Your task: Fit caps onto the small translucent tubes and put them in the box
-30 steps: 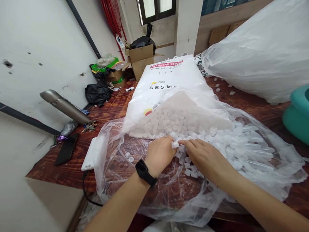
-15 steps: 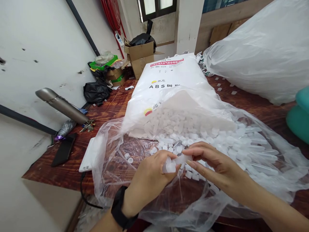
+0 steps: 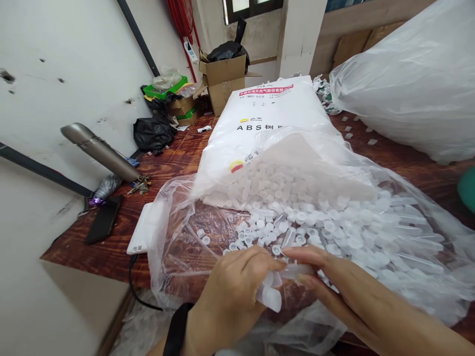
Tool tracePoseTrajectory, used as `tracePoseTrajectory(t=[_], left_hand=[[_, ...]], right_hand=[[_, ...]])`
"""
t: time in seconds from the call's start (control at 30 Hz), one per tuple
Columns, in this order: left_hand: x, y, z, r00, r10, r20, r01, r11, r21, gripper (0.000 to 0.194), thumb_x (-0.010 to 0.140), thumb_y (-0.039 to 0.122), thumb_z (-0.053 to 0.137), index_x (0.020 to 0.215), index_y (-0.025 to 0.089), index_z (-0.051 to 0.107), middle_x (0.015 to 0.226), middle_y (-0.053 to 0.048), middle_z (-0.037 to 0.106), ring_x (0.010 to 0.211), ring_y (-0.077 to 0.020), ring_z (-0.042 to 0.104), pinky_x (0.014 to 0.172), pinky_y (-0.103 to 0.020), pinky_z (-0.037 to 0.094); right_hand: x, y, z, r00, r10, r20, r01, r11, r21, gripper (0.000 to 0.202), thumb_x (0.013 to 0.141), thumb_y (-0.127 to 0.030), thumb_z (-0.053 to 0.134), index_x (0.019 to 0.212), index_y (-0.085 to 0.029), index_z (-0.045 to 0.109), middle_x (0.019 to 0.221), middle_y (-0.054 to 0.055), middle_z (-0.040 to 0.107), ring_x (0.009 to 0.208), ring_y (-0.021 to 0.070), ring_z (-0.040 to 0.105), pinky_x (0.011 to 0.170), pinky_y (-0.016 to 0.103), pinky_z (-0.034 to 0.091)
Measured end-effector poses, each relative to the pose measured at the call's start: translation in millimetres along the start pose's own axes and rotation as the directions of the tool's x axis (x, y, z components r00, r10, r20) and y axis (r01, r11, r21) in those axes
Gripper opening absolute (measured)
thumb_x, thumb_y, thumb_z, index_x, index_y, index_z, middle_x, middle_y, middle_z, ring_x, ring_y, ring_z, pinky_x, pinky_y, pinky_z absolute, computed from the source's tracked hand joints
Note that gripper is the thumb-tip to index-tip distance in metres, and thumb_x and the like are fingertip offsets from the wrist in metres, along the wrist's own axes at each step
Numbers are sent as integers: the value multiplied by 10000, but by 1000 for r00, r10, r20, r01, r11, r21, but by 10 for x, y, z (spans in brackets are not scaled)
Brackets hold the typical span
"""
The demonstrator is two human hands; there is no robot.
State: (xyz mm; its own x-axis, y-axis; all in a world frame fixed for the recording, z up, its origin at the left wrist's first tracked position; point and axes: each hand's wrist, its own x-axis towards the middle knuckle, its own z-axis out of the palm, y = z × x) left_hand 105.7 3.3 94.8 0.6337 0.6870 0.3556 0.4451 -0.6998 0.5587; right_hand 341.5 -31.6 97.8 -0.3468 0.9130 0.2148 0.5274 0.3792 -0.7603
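Left hand [image 3: 232,287] clutching white pieces [image 3: 272,297], right hand [image 3: 347,284] pinching translucent tube [image 3: 297,271]; clear bag [image 3: 171,237] holding caps [image 3: 329,226].

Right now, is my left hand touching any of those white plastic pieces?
Touching. The head view shows the left hand curled around a few white plastic pieces, their ends jutting from its grip.

So on your left a metal flask [image 3: 100,152] is sitting near the wall, keys [image 3: 141,185] are lying right by its base, and a black phone-like slab [image 3: 104,221] is lying closer to you. Some white gadget [image 3: 140,231] is trailing a black cable [image 3: 134,284] over the table [image 3: 181,158] edge. Further back, a black bag [image 3: 154,134] is slumping near an open cardboard box [image 3: 226,89], and red hose [image 3: 180,20] is hanging up behind. Something teal [image 3: 467,190] is poking in at your right.
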Motion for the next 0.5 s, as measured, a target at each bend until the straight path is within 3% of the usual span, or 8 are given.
tracePoseTrajectory(t=[0.1,0.2,0.33,0.43,0.5], left_hand=[[-32,-5,5,1000,-13,-3,13,1000,-20,229,962,164,698,1167,223,616,1052,-60,792,957,-228,774,820,-334,605],[-81,-14,4,999,-40,-10,39,997,-66,234,948,157,713,1146,225,608,1004,-40,796,900,-216,779,790,-314,603],[-153,-40,-3,998,-42,-40,41,998,-40,235,942,172,723,1141,227,611,1013,-44,806,906,-229,789,790,-321,606],[-193,-57,-18,997,-36,-62,35,999,-10,111,971,196,667,1074,208,632,917,-50,804,805,-231,790,706,-318,606],[-236,-31,-35,997,-22,-72,24,999,30,68,984,210,638,1049,200,653,928,-68,820,826,-255,803,713,-338,615]], right_hand=[[13,-7,22,1000,-21,5,21,1000,-15,391,1074,-318,516,1457,-383,549,1244,18,807,1029,224,816,849,313,680],[30,0,39,991,-132,-3,131,987,-91,423,1072,-309,528,1482,-399,484,1285,9,789,1101,223,794,905,328,666],[55,-17,53,991,-131,12,131,983,-132,400,1085,-270,499,1468,-386,481,1240,7,802,1039,199,808,836,284,673],[52,-34,139,972,-224,72,231,967,-104,429,1057,-235,524,1456,-392,529,1113,1,820,941,216,810,841,335,674],[16,-20,256,986,-160,44,161,987,-26,374,1045,-263,538,1383,-402,614,1092,4,821,917,234,805,820,345,676]])
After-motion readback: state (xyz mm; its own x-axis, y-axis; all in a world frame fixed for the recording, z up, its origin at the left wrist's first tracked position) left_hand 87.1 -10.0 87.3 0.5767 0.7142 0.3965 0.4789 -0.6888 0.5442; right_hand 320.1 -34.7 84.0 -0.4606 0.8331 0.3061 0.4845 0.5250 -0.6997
